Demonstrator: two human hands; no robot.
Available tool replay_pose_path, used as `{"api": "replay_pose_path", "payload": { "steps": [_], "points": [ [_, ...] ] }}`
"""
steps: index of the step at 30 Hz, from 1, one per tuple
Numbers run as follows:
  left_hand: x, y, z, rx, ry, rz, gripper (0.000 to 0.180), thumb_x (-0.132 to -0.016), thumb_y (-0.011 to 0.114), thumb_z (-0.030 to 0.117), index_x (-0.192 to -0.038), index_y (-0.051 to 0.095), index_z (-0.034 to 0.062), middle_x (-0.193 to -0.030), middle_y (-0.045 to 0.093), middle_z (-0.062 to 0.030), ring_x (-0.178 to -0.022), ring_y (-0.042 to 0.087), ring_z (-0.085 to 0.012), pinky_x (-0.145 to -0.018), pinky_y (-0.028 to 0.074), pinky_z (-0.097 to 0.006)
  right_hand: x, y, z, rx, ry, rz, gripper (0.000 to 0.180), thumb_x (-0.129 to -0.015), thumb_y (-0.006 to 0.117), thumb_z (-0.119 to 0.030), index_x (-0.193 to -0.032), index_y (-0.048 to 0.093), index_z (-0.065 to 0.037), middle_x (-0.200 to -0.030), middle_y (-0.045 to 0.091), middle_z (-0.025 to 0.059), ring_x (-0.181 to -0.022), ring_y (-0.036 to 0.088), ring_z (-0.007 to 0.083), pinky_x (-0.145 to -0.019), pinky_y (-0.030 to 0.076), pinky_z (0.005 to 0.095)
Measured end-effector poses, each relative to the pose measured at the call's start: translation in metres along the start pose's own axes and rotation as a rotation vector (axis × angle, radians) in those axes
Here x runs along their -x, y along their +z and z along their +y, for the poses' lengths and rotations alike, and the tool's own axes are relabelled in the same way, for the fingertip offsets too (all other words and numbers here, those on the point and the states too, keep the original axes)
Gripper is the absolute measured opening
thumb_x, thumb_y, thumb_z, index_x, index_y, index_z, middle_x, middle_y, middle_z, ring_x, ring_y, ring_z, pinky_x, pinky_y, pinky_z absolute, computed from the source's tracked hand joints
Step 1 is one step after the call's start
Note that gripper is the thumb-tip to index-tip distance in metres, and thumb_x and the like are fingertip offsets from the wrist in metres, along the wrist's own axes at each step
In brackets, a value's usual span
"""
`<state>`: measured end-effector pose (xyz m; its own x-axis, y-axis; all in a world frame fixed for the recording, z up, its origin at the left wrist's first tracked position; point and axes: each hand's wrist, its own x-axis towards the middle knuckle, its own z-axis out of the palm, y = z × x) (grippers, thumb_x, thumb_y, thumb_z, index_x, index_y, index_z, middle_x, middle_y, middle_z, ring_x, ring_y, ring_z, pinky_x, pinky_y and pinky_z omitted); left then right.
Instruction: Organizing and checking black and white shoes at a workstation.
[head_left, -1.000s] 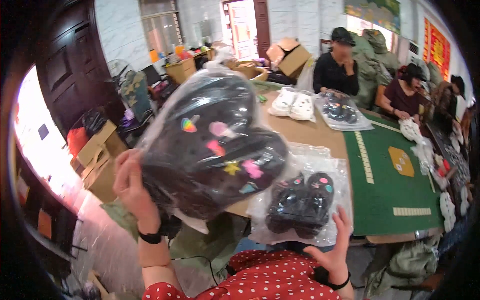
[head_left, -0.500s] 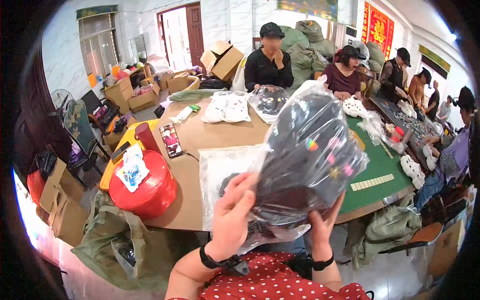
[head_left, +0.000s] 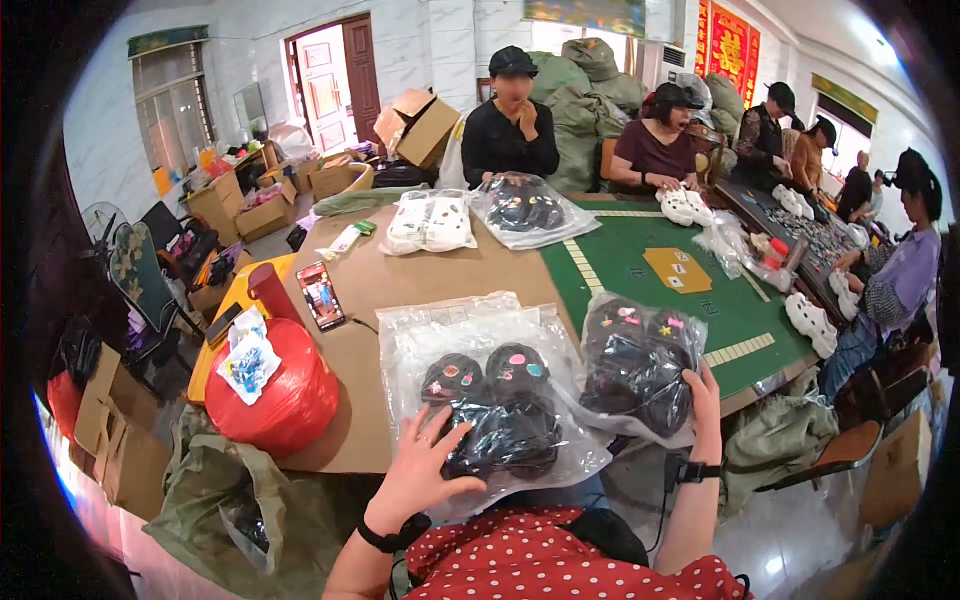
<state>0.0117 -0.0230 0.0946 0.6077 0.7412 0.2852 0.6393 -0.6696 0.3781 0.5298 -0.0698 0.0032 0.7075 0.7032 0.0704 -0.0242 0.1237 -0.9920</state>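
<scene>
"Right hand first, please: what did it hold?"

"It was grasping the right edge of a clear bag, in which two dark shoes lay side by side. This bag was tilted, at the near edge of the table, and it covered a part of the green mat."

"And how was the left hand?"

"Its fingers were spread and not closed around anything. The fingertips lay over the left side of another bag, also with dark shoes. How strongly they pressed, I could not tell."

"Where exactly was that second one?"

"It lay directly in front of the person, on the brown part of the table. Small coloured decorations were on the toes of the shoes. In the view the two bags overlapped, but I could not tell if they touched."

"What was around them?"

"To the left stood a large red bundle with a small packet on its top, and near it a phone with a lit screen. Farther back were bagged white shoes, just beside a third bag with dark shoes. Behind these sat a person in black."
</scene>
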Motion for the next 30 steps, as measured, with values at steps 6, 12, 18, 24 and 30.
{"api": "replay_pose_path", "payload": {
  "steps": [6, 12, 18, 24, 30],
  "points": [
    [0.015, 0.027, -0.022, 0.082, -0.091, 0.017, 0.090, -0.067, 0.087, 0.051, -0.144, 0.053, 0.0187, -0.162, 0.024, -0.0216, -0.143, 0.026, -0.0528, -0.116, 0.029, -0.058, 0.013, 0.011, -0.037, 0.664, -0.151, 0.187, 0.064, -0.093, 0.071, -0.032, -0.146, 0.049, -0.003, -0.139, 0.054, 0.0193, -0.133, 0.048, 0.0344, -0.107, 0.041, 0.0450],
    [0.020, 0.033, -0.008, 0.166, -0.228, 0.097, 0.102, -0.063, 0.091, 0.044, -0.148, 0.044, 0.0161, -0.160, 0.014, -0.0342, -0.147, 0.023, -0.0506, -0.118, 0.030, -0.051, 0.089, 0.088, -0.085, 0.659, -0.835, -0.026, 0.038, -0.075, 0.080, -0.008, -0.111, 0.068, -0.006, -0.114, 0.067, 0.0132, -0.114, 0.058, 0.0345, -0.098, 0.045, 0.0436],
    [0.023, 0.054, -0.019, 0.349, -0.275, 0.103, 0.102, -0.064, 0.091, 0.041, -0.148, 0.040, 0.0144, -0.158, 0.023, -0.0312, -0.146, 0.027, -0.0474, -0.118, 0.031, -0.051, 0.140, 0.143, -0.054, 1.124, -0.824, -0.310, 0.054, -0.071, 0.081, -0.018, -0.122, 0.066, -0.016, -0.145, 0.046, 0.0160, -0.136, 0.041, 0.0393, -0.113, 0.029, 0.0535],
    [0.024, 0.059, -0.023, 0.332, -0.243, 0.172, 0.097, -0.064, 0.091, 0.038, -0.144, 0.045, 0.0102, -0.157, 0.028, -0.0306, -0.144, 0.033, -0.0450, -0.116, 0.034, -0.049, 0.120, 0.128, -0.021, 0.991, -0.933, -0.165, 0.011, -0.071, 0.070, -0.005, -0.079, 0.066, -0.012, -0.133, 0.057, 0.0080, -0.132, 0.046, 0.0366, -0.110, 0.031, 0.0513],
    [0.027, 0.066, -0.026, 0.415, -0.232, 0.344, 0.066, -0.061, 0.091, 0.030, -0.116, 0.064, 0.0064, -0.148, 0.044, -0.0310, -0.133, 0.051, -0.0432, -0.107, 0.045, -0.047, 0.116, 0.100, -0.029, 0.667, -0.880, -0.185, 0.013, -0.068, 0.063, 0.003, -0.072, 0.060, -0.009, -0.130, 0.059, 0.0095, -0.132, 0.047, 0.0390, -0.109, 0.033, 0.0538]
  ]
}}
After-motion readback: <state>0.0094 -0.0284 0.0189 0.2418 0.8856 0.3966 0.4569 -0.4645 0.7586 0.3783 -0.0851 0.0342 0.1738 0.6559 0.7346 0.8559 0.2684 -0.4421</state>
